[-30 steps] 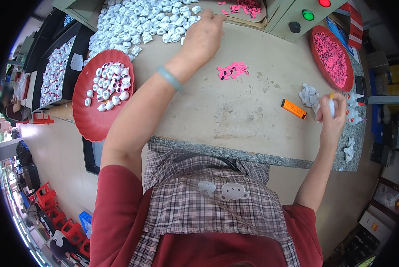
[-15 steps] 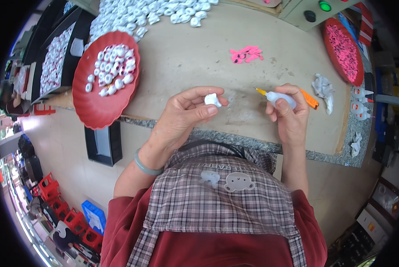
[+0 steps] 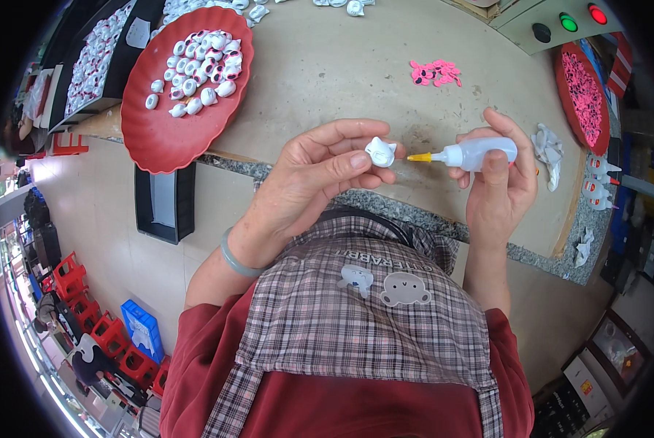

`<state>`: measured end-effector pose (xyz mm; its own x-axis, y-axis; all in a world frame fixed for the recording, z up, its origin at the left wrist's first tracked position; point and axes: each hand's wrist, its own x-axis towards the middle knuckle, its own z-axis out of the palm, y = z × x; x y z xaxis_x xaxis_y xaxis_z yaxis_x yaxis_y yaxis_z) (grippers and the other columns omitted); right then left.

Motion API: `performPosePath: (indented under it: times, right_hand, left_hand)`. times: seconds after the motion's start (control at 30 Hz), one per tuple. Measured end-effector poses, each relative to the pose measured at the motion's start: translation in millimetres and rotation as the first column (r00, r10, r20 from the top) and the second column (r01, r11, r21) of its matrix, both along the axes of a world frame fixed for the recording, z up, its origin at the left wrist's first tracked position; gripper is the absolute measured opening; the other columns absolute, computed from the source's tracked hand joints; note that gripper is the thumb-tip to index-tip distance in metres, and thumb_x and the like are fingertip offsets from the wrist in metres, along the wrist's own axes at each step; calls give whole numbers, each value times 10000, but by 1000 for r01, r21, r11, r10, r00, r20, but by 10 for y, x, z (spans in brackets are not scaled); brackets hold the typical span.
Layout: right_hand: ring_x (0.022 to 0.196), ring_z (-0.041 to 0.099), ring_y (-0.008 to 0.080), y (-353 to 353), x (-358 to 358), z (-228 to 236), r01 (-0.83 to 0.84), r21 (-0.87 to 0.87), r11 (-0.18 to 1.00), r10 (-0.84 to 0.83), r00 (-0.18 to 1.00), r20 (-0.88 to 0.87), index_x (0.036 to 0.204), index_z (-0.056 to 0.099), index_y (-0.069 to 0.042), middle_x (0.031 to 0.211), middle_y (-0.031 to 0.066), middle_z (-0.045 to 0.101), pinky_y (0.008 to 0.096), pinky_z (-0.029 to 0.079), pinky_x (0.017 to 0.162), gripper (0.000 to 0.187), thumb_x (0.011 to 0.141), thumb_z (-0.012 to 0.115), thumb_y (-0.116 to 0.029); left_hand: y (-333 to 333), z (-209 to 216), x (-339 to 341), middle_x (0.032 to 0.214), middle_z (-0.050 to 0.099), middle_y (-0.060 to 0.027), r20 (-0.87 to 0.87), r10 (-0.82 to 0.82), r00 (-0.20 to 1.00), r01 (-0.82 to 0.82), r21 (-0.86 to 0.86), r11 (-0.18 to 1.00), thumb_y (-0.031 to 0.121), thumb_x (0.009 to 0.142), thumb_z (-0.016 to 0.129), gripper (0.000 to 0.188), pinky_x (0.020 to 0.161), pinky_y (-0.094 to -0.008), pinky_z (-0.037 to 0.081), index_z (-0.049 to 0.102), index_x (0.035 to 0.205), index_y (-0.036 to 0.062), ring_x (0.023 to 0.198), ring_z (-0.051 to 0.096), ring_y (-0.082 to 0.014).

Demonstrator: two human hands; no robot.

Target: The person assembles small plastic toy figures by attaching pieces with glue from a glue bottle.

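Note:
Between the thumb and fingers of my left hand (image 3: 327, 159) is a small white figurine head (image 3: 380, 152) with pointed ears. My right hand (image 3: 498, 175) grips a translucent squeeze bottle (image 3: 487, 153), its yellow nozzle pointing left at the head, a small gap between them. Beyond my hands, small pink pieces (image 3: 435, 72) with dark spots lie in a loose pile on the table. To the left, a red scalloped dish (image 3: 152, 139) holds several white rounded pieces, some with pink and black parts on them.
More white pieces (image 3: 258, 12) lie along the table's far edge. At the right are a red dish of pink pieces (image 3: 584, 95), a crumpled white cloth (image 3: 548, 153) and small white bottles (image 3: 597, 193). A black bin (image 3: 165, 204) sits below the table edge at left.
The bottle has turned level and its nozzle has come closer to the white head. My left hand has turned the head and shifted right. The view has also shifted.

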<state>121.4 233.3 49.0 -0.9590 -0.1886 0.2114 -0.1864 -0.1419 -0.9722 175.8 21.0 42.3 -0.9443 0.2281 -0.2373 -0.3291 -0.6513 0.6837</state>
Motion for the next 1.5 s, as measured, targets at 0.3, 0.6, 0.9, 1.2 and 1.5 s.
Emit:
performPosePath:
  times: [0.3,0.6,0.9,1.2,1.5]
  right_hand:
    - [620,568,146,-21,77,22,115,255,960,-6,921,-390,1220,471,53,870,169,625,228,436,510,450,934,546,-286]
    - [633,565,128,-15,68,21,147,301,942,12,883,-468,1211,487,44,863,169,639,216,432,514,450,918,573,-286]
    - [645,573,129,-5,77,32,142,315,938,25,882,-471,1199,495,45,856,171,646,211,432,516,436,916,577,-276]
    - [660,588,131,5,83,30,138,356,924,50,881,-471,1195,497,46,862,172,649,212,449,530,440,910,588,-276]
    - [710,626,156,-22,90,-2,184,355,916,13,873,-487,1194,499,44,877,174,646,213,471,531,458,905,594,-299]
  left_hand:
    - [12,-52,-9,1117,610,-186,-37,4,999,-6,-63,998,92,879,599,301,869,-283,503,565,1162,-5,991,615,-192]
    - [11,-58,-7,1103,616,-175,-52,-12,999,8,-73,997,76,876,597,293,878,-289,506,563,1156,-6,995,615,-194]
    - [12,-65,-12,1105,619,-171,-46,-20,999,17,-66,998,79,880,596,282,880,-289,504,568,1149,-1,1003,615,-193]
    - [23,-85,-14,1111,616,-176,-30,-25,999,23,-60,998,71,875,599,283,881,-285,509,565,1146,-5,992,622,-199]
    - [21,-97,-19,1135,597,-199,-2,-43,999,43,-48,998,61,872,597,281,912,-310,511,553,1138,-16,1023,622,-254]
